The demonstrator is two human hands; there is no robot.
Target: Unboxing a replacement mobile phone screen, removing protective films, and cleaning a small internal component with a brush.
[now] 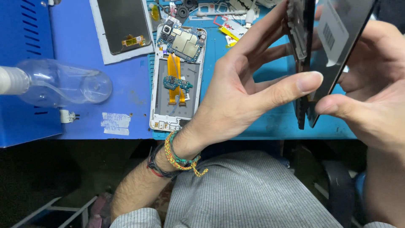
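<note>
My left hand [244, 84] grips a dark phone frame [300, 33] held on edge, thumb on its near side and fingers behind it. My right hand [371, 88] holds a black screen panel [337, 50] with a white sticker, tilted against that frame; the two parts touch at their lower ends. Both are raised above the blue mat [274, 122]. Left of my hands lies an opened white phone body [177, 71] showing its circuit board and orange flex cables.
A clear plastic spray bottle [59, 82] lies on its side at the left. Another dark screen on a white backing [122, 27] rests at the top. Small parts and tools are scattered along the far edge [215, 12]. A blue box [21, 63] stands at far left.
</note>
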